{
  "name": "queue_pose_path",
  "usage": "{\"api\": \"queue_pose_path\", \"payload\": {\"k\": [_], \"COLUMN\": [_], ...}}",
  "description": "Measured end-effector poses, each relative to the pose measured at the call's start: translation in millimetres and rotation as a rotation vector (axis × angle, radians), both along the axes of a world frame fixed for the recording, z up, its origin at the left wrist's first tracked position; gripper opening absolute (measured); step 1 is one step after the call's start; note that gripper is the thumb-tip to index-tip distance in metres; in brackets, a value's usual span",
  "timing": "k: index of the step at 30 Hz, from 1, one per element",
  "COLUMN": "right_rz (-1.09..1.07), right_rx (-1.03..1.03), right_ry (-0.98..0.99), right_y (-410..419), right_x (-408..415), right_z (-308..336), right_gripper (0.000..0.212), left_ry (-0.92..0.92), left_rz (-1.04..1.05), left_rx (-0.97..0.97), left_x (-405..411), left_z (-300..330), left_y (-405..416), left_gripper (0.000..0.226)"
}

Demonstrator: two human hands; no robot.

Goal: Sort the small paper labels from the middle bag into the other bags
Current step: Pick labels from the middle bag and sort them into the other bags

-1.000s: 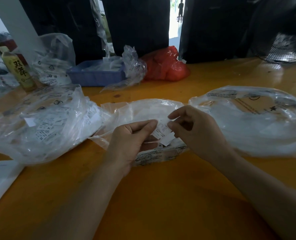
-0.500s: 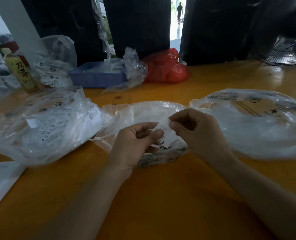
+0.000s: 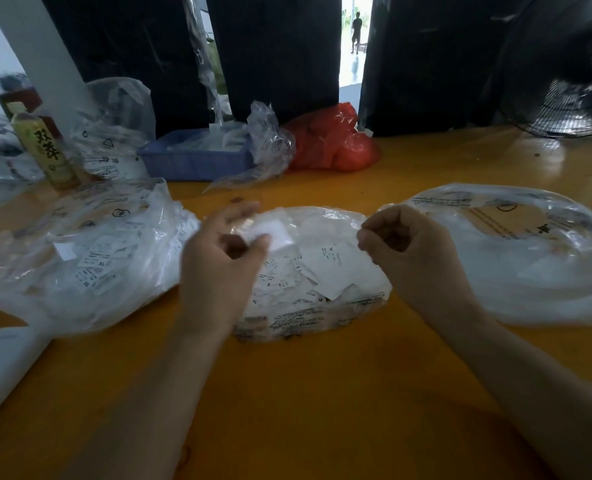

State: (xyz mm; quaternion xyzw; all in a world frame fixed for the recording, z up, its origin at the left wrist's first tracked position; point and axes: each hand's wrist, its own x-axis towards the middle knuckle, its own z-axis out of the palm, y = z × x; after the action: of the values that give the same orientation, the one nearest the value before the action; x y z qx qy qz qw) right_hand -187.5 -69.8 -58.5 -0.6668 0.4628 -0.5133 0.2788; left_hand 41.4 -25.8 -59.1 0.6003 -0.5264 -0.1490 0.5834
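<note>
The middle bag (image 3: 322,317) lies open on the orange table, full of small white paper labels (image 3: 287,278) printed with size letters. My left hand (image 3: 218,268) is blurred over the bag's left side and pinches one white label (image 3: 275,237) between thumb and fingers. Over the bag's right side my right hand (image 3: 416,258) hovers with fingers curled and thumb meeting the fingertips; no label shows in it. The left bag (image 3: 80,258) holds labels, some marked XL. The right bag (image 3: 516,258) is clear plastic with pale contents.
At the back stand a blue tray (image 3: 194,161) with plastic wrap, a red bag (image 3: 332,143), a drink bottle (image 3: 45,150) and more clear bags (image 3: 114,133). A fan (image 3: 564,81) is at the far right. A white flat object (image 3: 0,365) lies at the left edge.
Both hands held one label together over the middle bag. Now they have parted: the left hand has moved left with a label, and the right hand has drawn back to the right.
</note>
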Motion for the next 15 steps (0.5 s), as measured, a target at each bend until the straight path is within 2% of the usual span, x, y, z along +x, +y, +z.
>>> {"api": "queue_pose_path", "payload": {"k": [3,5,7,9,12,15], "right_rz": [-0.25,-0.376,-0.472,-0.497,-0.42,-0.443], "right_rx": [-0.186,-0.196,-0.034,0.171,0.326,0.326], "right_ry": [0.194,0.472,0.823,1.083,1.191,1.185], "right_y": [-8.5,-20.8,-37.5,-47.3,-52.3,-52.8], "right_x": [-17.9,-38.8,-61.8,-76.2,-81.5,-82.0], "right_z": [10.0,14.4,14.2,13.1,6.7,4.5], "right_gripper": [0.003,0.006,0.017,0.018,0.016,0.016], "left_ry": [-0.35,-0.48,-0.501,-0.495,-0.569,-0.636], "left_rz": [0.374,0.546,0.618,0.646,0.672,0.714], "left_rx": [-0.134,-0.041,0.139,0.275,0.437,0.584], "left_x": [49.2,82.5,105.5,115.9,123.6,123.8], "left_z": [17.5,20.0,14.7,11.1,7.0,6.1], "left_y": [-0.3,2.1,5.3,8.0,7.9,6.2], "left_gripper": [0.03,0.027,0.029,0.031,0.03,0.033]}}
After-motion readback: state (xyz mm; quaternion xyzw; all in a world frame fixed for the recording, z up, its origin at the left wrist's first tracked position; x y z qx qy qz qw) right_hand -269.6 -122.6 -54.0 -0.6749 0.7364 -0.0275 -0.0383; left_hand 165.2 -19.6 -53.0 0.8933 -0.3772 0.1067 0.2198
